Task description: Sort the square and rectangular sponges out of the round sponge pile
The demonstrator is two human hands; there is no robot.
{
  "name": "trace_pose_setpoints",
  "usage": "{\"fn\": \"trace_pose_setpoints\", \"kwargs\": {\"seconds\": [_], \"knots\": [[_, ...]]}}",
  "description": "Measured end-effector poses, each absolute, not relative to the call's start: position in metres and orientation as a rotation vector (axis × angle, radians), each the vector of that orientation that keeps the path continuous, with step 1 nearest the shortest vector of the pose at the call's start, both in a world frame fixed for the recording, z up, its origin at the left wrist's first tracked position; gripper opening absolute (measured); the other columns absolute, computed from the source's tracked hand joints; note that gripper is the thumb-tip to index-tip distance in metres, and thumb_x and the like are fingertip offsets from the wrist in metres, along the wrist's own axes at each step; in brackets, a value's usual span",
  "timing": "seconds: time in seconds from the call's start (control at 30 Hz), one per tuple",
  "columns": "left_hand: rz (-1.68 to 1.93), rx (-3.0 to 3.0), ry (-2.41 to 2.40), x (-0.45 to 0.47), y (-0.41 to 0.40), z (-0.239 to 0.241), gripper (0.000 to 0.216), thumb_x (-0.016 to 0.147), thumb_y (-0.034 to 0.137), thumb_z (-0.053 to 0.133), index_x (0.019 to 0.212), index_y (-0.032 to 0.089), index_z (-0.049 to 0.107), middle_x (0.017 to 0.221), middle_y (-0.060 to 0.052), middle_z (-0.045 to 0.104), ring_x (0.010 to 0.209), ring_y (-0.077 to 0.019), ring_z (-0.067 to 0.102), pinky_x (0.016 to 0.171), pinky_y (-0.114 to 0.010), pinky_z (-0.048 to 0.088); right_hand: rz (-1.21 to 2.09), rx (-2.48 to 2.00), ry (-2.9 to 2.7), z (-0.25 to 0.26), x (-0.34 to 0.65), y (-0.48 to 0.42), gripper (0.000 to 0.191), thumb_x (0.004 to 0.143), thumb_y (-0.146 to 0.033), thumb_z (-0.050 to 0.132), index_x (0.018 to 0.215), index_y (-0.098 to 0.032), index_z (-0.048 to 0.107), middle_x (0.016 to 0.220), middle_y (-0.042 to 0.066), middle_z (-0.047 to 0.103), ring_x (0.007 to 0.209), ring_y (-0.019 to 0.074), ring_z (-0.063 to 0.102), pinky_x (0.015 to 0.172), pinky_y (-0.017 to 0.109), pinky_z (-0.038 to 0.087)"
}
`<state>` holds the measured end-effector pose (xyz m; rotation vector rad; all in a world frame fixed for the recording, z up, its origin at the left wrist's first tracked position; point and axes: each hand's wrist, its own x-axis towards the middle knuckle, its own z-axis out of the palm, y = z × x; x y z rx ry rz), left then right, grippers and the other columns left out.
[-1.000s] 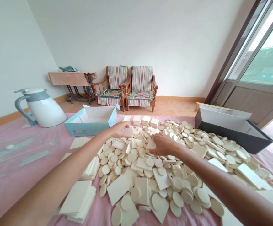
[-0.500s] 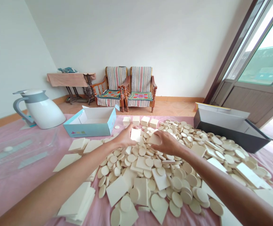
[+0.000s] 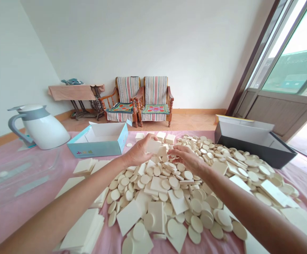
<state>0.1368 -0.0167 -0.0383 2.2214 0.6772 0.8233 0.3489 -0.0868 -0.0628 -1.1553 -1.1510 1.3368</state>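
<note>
My left hand (image 3: 140, 150) is closed around a cream-white square tile (image 3: 153, 146), thumb below and fingers above. I cannot tell whether it is a single tile or a small stack. To its right is my right hand (image 3: 185, 157), fingers apart and stretched toward the left hand, with nothing plainly held. A small pale square piece (image 3: 162, 151) shows between the two hands. Beneath them spreads a heap of cream discs (image 3: 173, 181) mixed with square pieces. Just behind the hands, small square stacks (image 3: 170, 138) stand in a row, partly hidden by my left hand.
A light-blue open box (image 3: 96, 150) stands behind my left arm, beside a white jug (image 3: 43, 128). At the right is a black open box (image 3: 256, 146). Stacks of larger squares (image 3: 80, 225) lie by my left forearm, near a clear plastic container (image 3: 23, 176) on the pink cloth (image 3: 44, 218).
My right hand has let go of the square tile it held, and its fingers have spread. My left hand has risen slightly with its tile. The view has shifted a little.
</note>
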Motion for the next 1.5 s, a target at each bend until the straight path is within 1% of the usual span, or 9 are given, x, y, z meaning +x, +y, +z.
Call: {"fn": "trace_pose_setpoints", "kwargs": {"seconds": [0.17, 0.37, 0.6, 0.73, 0.87, 0.97, 1.07, 1.27, 1.5], "knots": [[0.843, 2.182, 0.586, 0.143, -0.024, -0.042, 0.052, 0.067, 0.011, 0.065, 0.110, 0.023, 0.039, 0.095, 0.000, 0.050, 0.078, -0.0128, 0.055, 0.066, -0.022, 0.045, 1.555, -0.802, -1.057, -0.063, 0.353, -0.089, 0.023, 0.077, -0.034, 0.071, 0.095, -0.019, 0.069, 0.099, 0.005, 0.070, 0.086, 0.0161, 0.064, 0.076, 0.027, 0.051], [0.978, 2.047, 0.517, 0.149, -0.039, -0.048, 0.052, 0.072, 0.012, 0.066, 0.113, 0.024, 0.038, 0.102, -0.003, 0.052, 0.089, -0.0151, 0.057, 0.080, -0.027, 0.048, 1.784, -0.555, -1.014, -0.069, 0.346, -0.098, 0.030, 0.084, -0.032, 0.066, 0.110, -0.019, 0.066, 0.108, 0.007, 0.069, 0.099, 0.0199, 0.065, 0.092, 0.039, 0.050], [1.100, 1.933, 0.551, 0.153, -0.044, -0.058, 0.060, 0.072, 0.020, 0.074, 0.118, 0.025, 0.035, 0.121, -0.009, 0.051, 0.105, -0.0210, 0.056, 0.088, -0.032, 0.047, 1.649, -0.610, -1.100, -0.066, 0.337, -0.099, 0.034, 0.081, -0.040, 0.068, 0.108, -0.020, 0.064, 0.100, 0.005, 0.069, 0.088, 0.0147, 0.065, 0.079, 0.028, 0.053], [1.151, 1.831, 0.633, 0.147, -0.037, -0.059, 0.059, 0.071, 0.024, 0.076, 0.116, 0.023, 0.038, 0.115, -0.007, 0.053, 0.101, -0.0201, 0.058, 0.085, -0.031, 0.048, 1.446, -0.777, -1.385, -0.059, 0.344, -0.097, 0.038, 0.080, -0.045, 0.067, 0.105, -0.018, 0.060, 0.102, 0.007, 0.065, 0.091, 0.0167, 0.063, 0.075, 0.027, 0.051], [1.084, 1.676, 0.702, 0.137, -0.032, -0.053, 0.054, 0.069, 0.027, 0.079, 0.108, 0.021, 0.043, 0.102, -0.003, 0.057, 0.096, -0.0186, 0.060, 0.081, -0.029, 0.049, 0.906, -1.096, -1.701, -0.059, 0.357, -0.092, 0.053, 0.071, -0.046, 0.075, 0.110, -0.018, 0.053, 0.103, 0.008, 0.063, 0.089, 0.0200, 0.060, 0.074, 0.032, 0.050], [0.921, 1.462, 0.636, 0.135, -0.034, -0.047, 0.048, 0.071, 0.032, 0.078, 0.107, 0.019, 0.048, 0.106, -0.006, 0.060, 0.098, -0.0209, 0.062, 0.083, -0.033, 0.050, 0.462, -1.286, -1.861, -0.063, 0.360, -0.090, 0.059, 0.069, -0.044, 0.075, 0.115, -0.019, 0.049, 0.104, 0.009, 0.063, 0.085, 0.0204, 0.059, 0.074, 0.034, 0.048], [0.754, 1.224, 0.539, 0.137, -0.039, -0.044, 0.042, 0.076, 0.036, 0.075, 0.107, 0.018, 0.052, 0.114, -0.011, 0.062, 0.104, -0.0251, 0.063, 0.092, -0.042, 0.048, 0.207, -1.394, -1.938, -0.065, 0.355, -0.089, 0.055, 0.071, -0.042, 0.072, 0.114, -0.018, 0.047, 0.099, 0.009, 0.064, 0.081, 0.0213, 0.059, 0.071, 0.033, 0.046], [0.721, 1.029, 0.499, 0.147, -0.045, -0.047, 0.036, 0.076, 0.033, 0.076, 0.102, 0.017, 0.055, 0.120, -0.013, 0.062, 0.109, -0.0261, 0.063, 0.097, -0.045, 0.046, 0.041, -1.603, -1.997, -0.068, 0.341, -0.091, 0.046, 0.077, -0.044, 0.065, 0.111, -0.018, 0.047, 0.095, 0.011, 0.065, 0.084, 0.0260, 0.062, 0.067, 0.034, 0.045], [0.737, 0.984, 0.527, 0.149, -0.042, -0.053, 0.036, 0.075, 0.032, 0.077, 0.101, 0.019, 0.055, 0.099, -0.008, 0.070, 0.093, -0.0201, 0.069, 0.089, -0.036, 0.052, 0.083, -1.516, -2.042, -0.070, 0.337, -0.088, 0.048, 0.076, -0.043, 0.067, 0.112, -0.019, 0.046, 0.099, 0.011, 0.063, 0.087, 0.0257, 0.060, 0.072, 0.035, 0.045]]}}
